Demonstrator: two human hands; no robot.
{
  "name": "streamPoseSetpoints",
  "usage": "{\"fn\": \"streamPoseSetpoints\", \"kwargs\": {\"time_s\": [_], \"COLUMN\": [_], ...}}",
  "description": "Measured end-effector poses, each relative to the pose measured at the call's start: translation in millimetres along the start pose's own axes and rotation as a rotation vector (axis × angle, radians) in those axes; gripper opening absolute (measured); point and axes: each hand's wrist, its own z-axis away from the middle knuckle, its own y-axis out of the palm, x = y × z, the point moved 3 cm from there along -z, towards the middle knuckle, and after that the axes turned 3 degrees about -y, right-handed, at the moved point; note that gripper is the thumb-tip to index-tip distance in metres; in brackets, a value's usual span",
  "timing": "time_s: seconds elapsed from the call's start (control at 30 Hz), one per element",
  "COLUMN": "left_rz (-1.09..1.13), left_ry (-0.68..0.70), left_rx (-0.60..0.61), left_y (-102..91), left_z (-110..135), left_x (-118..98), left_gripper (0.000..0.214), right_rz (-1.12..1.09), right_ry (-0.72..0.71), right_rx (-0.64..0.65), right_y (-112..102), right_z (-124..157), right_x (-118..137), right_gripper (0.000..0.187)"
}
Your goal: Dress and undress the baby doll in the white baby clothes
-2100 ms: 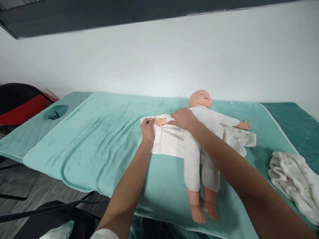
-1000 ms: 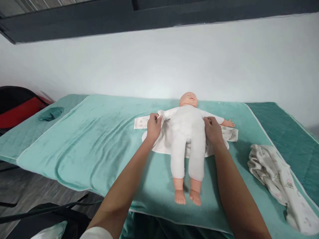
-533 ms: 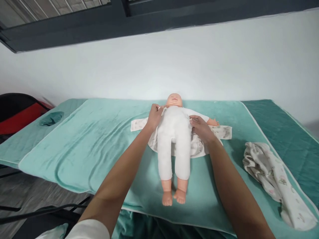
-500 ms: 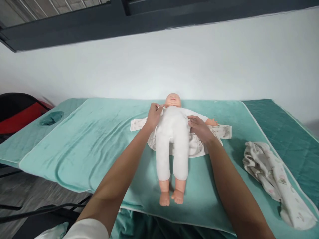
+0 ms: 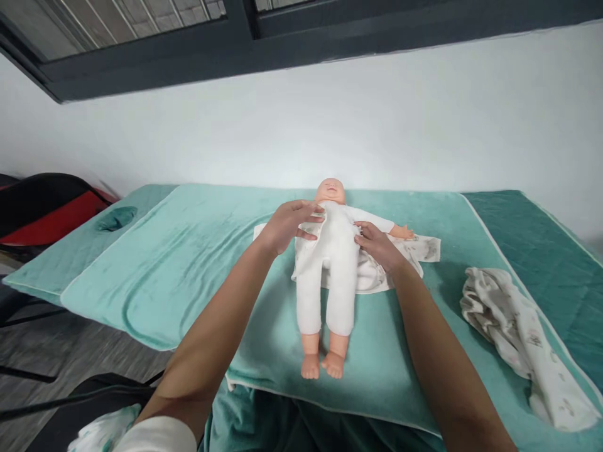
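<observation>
A baby doll (image 5: 340, 251) with a white cloth body lies on its back, its feet towards me. Spread beneath it is a printed baby shirt (image 5: 377, 279), whose one sleeve reaches out to the right. My left hand (image 5: 294, 225) has its fingers spread over the left side of the doll's chest, where a flap of the shirt is folded onto the body. Against the doll's other side rests my right hand (image 5: 379, 246), fingers apart and touching the torso. The doll's arm on the left is hidden by my left hand and the cloth.
A crumpled printed baby garment (image 5: 513, 326) lies to the right on the green-covered bed (image 5: 198, 263). A white wall (image 5: 301, 138) rises behind it. Black and red chairs (image 5: 56, 216) stand at the left, and a folding-chair frame is at lower left.
My left hand has let go of the shirt's edge and opened; the shirt's left flap now lies over the doll's side. My right hand stays by the torso. The view has shifted slightly.
</observation>
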Motion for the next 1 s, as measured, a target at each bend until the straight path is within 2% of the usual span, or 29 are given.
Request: {"fn": "streamPoseSetpoints", "kwargs": {"time_s": [0.1, 0.17, 0.27, 0.37, 0.43, 0.5, 0.57, 0.63, 0.67, 0.77, 0.87, 0.93, 1.0], "left_rz": [0.001, -0.107, -0.365, -0.518, -0.498, -0.367, -0.238, -0.237, -0.272, -0.363, -0.352, -0.324, -0.348], "left_ry": [0.029, 0.014, 0.116, 0.163, 0.103, 0.043, 0.042, 0.075, 0.084, 0.071, 0.063, 0.040, 0.037], "left_rx": [-0.248, -0.338, -0.301, -0.168, -0.046, -0.008, -0.137, -0.321, -0.375, -0.364, -0.334, -0.379, -0.474], "left_y": [-16.0, -16.7, 1.2, 24.5, 32.5, 29.4, 16.4, 2.6, -1.2, 0.2, 4.6, -1.3, -16.4], "left_z": [4, 11, 33, 62, 74, 79, 77, 75, 76, 85, 97, 98, 88], "left_x": [22, 43, 62, 66, 64, 62, 63, 71, 77, 98, 112, 119, 127], "left_gripper": [0.027, 0.020, 0.019, 0.025, 0.027, 0.026, 0.024, 0.022, 0.021, 0.026, 0.033, 0.034, 0.030], "right_rz": [0.003, 0.010, 0.013, 0.019, 0.028, 0.033, 0.037, 0.045, 0.050, 0.060, 0.075, 0.091, 0.094], "right_ry": [0.009, 0.016, 0.018, 0.006, -0.005, -0.013, -0.014, -0.006, 0.000, 0.008, 0.005, -0.001, -0.003], "right_rx": [-0.006, -0.012, -0.015, -0.015, -0.011, -0.006, -0.005, -0.010, -0.013, -0.024, -0.026, -0.026, -0.030], "right_y": [-1, -2, -1, -1, 0, 0, 1, 2, 2, 3, 4, 4, 4], "right_z": [-1, -1, -1, -1, -1, 0, 2, 3, 3, 2, 1, 2, 2], "right_x": [-2, -3, -3, -2, -2, 0, 2, 4, 5, 6, 6, 7, 7], "right_gripper": [0.052, 0.053, 0.054, 0.053, 0.052, 0.052, 0.051, 0.051, 0.051, 0.052, 0.052, 0.050, 0.049]}}
